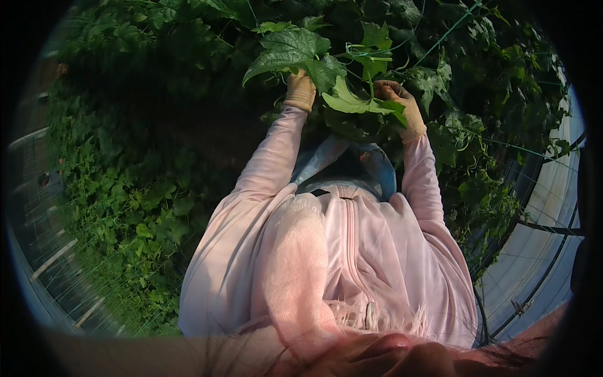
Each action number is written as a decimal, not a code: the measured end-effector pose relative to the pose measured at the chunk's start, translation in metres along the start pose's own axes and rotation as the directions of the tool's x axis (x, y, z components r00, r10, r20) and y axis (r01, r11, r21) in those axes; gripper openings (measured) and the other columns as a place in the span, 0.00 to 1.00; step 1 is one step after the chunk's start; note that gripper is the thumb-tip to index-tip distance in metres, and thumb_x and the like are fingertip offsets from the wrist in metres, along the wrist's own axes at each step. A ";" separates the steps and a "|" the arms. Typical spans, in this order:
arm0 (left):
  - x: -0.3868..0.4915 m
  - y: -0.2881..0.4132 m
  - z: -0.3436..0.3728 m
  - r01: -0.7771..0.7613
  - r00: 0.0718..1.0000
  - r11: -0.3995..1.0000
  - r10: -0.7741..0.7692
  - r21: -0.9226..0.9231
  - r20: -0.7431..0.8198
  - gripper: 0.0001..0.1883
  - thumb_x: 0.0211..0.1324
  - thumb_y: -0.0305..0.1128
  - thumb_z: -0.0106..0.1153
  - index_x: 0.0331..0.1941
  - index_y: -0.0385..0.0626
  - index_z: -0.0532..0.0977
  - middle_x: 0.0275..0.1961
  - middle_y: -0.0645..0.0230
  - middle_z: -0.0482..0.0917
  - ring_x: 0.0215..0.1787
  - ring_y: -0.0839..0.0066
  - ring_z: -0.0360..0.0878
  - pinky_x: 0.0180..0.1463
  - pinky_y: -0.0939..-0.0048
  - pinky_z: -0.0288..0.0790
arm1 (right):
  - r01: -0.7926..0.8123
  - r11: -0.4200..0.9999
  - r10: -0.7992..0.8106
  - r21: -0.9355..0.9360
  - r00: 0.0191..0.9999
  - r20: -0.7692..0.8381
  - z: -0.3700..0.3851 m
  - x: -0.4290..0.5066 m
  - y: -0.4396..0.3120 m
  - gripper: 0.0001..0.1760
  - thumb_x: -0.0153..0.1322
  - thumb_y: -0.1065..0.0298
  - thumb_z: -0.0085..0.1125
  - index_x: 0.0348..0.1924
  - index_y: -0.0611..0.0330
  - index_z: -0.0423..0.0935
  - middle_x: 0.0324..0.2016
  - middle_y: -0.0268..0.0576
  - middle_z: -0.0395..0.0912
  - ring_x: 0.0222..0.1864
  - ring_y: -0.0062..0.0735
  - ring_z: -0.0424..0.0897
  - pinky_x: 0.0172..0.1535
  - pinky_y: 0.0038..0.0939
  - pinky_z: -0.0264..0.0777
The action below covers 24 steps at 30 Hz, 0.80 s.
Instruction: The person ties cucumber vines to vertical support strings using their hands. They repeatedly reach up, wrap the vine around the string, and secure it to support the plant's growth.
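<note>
My left hand, in a striped knit-cuffed glove, reaches up under a broad dark green leaf. That leaf hides its fingers and anything in them. To the right, my right hand wears a glove with darkened fingertips. Its fingers are curled beside a thin green vine stem, above a pale green leaf; whether they grip the stem is not clear. Between the hands, a loop of green twine is tangled with the vine's stems.
Dense climbing foliage spreads ahead and to the left. A taut green string slants through the upper right leaves. Whitish sheeting crossed by dark lines lies at right. A blue plastic-like covering hangs at my waist.
</note>
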State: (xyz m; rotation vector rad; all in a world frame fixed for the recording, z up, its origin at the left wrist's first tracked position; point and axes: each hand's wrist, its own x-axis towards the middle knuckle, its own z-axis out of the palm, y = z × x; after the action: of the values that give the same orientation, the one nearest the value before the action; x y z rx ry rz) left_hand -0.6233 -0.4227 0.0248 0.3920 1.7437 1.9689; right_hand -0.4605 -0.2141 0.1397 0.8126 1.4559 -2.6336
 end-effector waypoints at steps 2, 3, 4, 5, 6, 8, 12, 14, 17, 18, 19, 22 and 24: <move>-0.011 0.047 0.045 -0.195 0.979 0.978 0.189 -0.078 -0.082 0.11 0.56 0.15 0.41 0.39 0.39 0.73 0.34 0.64 0.77 0.32 0.79 0.77 0.35 0.79 0.73 | 0.325 0.937 -0.330 -0.126 0.944 -0.018 -0.014 0.007 0.010 0.13 0.71 0.70 0.48 0.47 0.65 0.72 0.39 0.37 0.76 0.39 0.19 0.75 0.44 0.19 0.69; -0.031 0.090 0.065 -0.035 0.999 0.990 0.038 -0.138 0.014 0.10 0.57 0.16 0.43 0.39 0.39 0.73 0.31 0.65 0.78 0.27 0.78 0.76 0.32 0.77 0.73 | 0.479 0.859 -0.490 -0.179 0.872 -0.020 -0.019 0.009 0.016 0.13 0.71 0.70 0.48 0.47 0.65 0.72 0.39 0.37 0.76 0.39 0.19 0.75 0.44 0.19 0.69; -0.040 0.114 0.069 -0.020 1.000 0.986 0.020 -0.165 0.000 0.09 0.58 0.17 0.44 0.39 0.38 0.73 0.31 0.65 0.78 0.28 0.77 0.76 0.32 0.77 0.73 | 0.456 0.873 -0.450 -0.174 0.890 0.076 -0.021 0.003 0.013 0.13 0.71 0.71 0.48 0.47 0.65 0.72 0.40 0.37 0.76 0.38 0.20 0.74 0.43 0.18 0.68; -0.051 0.124 0.069 0.005 1.000 0.980 -0.010 -0.197 -0.021 0.08 0.58 0.17 0.44 0.39 0.38 0.72 0.31 0.65 0.78 0.28 0.77 0.77 0.32 0.77 0.72 | 0.432 0.885 -0.405 -0.173 0.898 0.170 -0.024 -0.003 0.009 0.13 0.70 0.72 0.48 0.47 0.66 0.72 0.40 0.37 0.76 0.38 0.20 0.74 0.43 0.18 0.68; -0.047 0.119 0.063 -0.074 0.997 0.990 0.073 -0.123 -0.007 0.08 0.58 0.18 0.46 0.40 0.38 0.73 0.33 0.65 0.78 0.28 0.78 0.77 0.33 0.77 0.72 | 0.366 0.908 -0.353 -0.204 0.930 0.099 -0.023 -0.008 0.006 0.13 0.70 0.72 0.48 0.46 0.66 0.73 0.39 0.37 0.76 0.37 0.20 0.75 0.43 0.18 0.68; -0.044 0.077 0.046 -0.219 0.976 0.974 0.220 0.059 -0.009 0.09 0.57 0.19 0.48 0.42 0.38 0.73 0.34 0.68 0.78 0.28 0.80 0.76 0.34 0.78 0.72 | 0.355 0.907 -0.369 -0.225 0.929 -0.020 -0.022 -0.009 -0.004 0.12 0.71 0.71 0.49 0.45 0.67 0.73 0.35 0.38 0.77 0.36 0.20 0.75 0.42 0.19 0.68; -0.060 0.088 0.054 0.068 0.994 0.972 -0.085 -0.227 -0.069 0.09 0.59 0.26 0.50 0.44 0.40 0.73 0.37 0.65 0.79 0.34 0.73 0.78 0.39 0.73 0.74 | 0.556 0.810 -0.585 -0.185 0.784 -0.209 -0.008 -0.032 -0.045 0.11 0.69 0.74 0.53 0.45 0.63 0.75 0.36 0.38 0.77 0.39 0.22 0.75 0.43 0.22 0.69; -0.065 0.094 0.057 0.095 0.992 0.995 -0.093 0.017 -0.088 0.09 0.60 0.28 0.50 0.43 0.39 0.73 0.38 0.66 0.80 0.37 0.69 0.79 0.42 0.71 0.73 | 0.680 0.538 -0.831 -0.498 0.526 -0.181 0.025 -0.059 -0.077 0.11 0.67 0.77 0.55 0.43 0.59 0.77 0.35 0.36 0.78 0.38 0.22 0.76 0.41 0.22 0.69; -0.072 0.091 0.059 -0.158 0.980 0.919 0.190 0.361 -0.055 0.09 0.58 0.26 0.53 0.43 0.40 0.73 0.33 0.70 0.79 0.32 0.79 0.78 0.35 0.77 0.73 | 0.600 -0.126 -0.871 -0.790 0.314 0.377 0.060 -0.087 -0.122 0.19 0.59 0.74 0.63 0.43 0.51 0.78 0.38 0.38 0.77 0.41 0.38 0.75 0.43 0.31 0.70; -0.072 0.085 0.056 -0.234 0.956 0.822 0.292 0.519 -0.033 0.09 0.57 0.26 0.54 0.43 0.41 0.74 0.31 0.69 0.80 0.30 0.81 0.78 0.34 0.78 0.72 | 0.533 -0.262 -0.773 -0.805 0.383 0.506 0.075 -0.088 -0.133 0.21 0.58 0.67 0.64 0.45 0.47 0.77 0.39 0.38 0.76 0.44 0.40 0.73 0.46 0.36 0.69; -0.070 0.069 0.049 -0.147 0.983 0.964 0.167 0.224 -0.074 0.09 0.57 0.27 0.54 0.43 0.42 0.74 0.31 0.68 0.80 0.30 0.80 0.78 0.33 0.78 0.72 | 0.435 -0.398 -0.648 -0.808 0.491 0.583 0.089 -0.087 -0.140 0.24 0.58 0.65 0.64 0.49 0.47 0.75 0.43 0.38 0.74 0.49 0.41 0.70 0.50 0.38 0.67; -0.064 0.037 0.037 -0.064 0.993 0.982 0.081 0.177 -0.086 0.09 0.58 0.31 0.52 0.42 0.43 0.74 0.33 0.66 0.79 0.32 0.77 0.78 0.35 0.76 0.71 | 0.419 -0.561 -0.417 -0.714 0.602 0.681 0.104 -0.051 -0.142 0.25 0.58 0.61 0.63 0.50 0.43 0.74 0.42 0.38 0.74 0.50 0.41 0.69 0.50 0.40 0.65; -0.069 0.058 0.048 -0.124 0.990 0.838 0.143 0.531 0.005 0.09 0.60 0.33 0.49 0.42 0.45 0.74 0.40 0.67 0.76 0.36 0.76 0.77 0.39 0.74 0.71 | 0.403 -0.616 -0.240 -0.677 0.722 0.649 0.109 -0.033 -0.145 0.24 0.59 0.61 0.63 0.49 0.41 0.75 0.42 0.38 0.74 0.49 0.41 0.70 0.50 0.39 0.65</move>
State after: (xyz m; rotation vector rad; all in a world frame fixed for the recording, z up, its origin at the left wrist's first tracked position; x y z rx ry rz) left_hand -0.5501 -0.4230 0.0955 0.6838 2.3347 1.5491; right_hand -0.5169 -0.2266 0.3149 -0.3651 3.2613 -0.0088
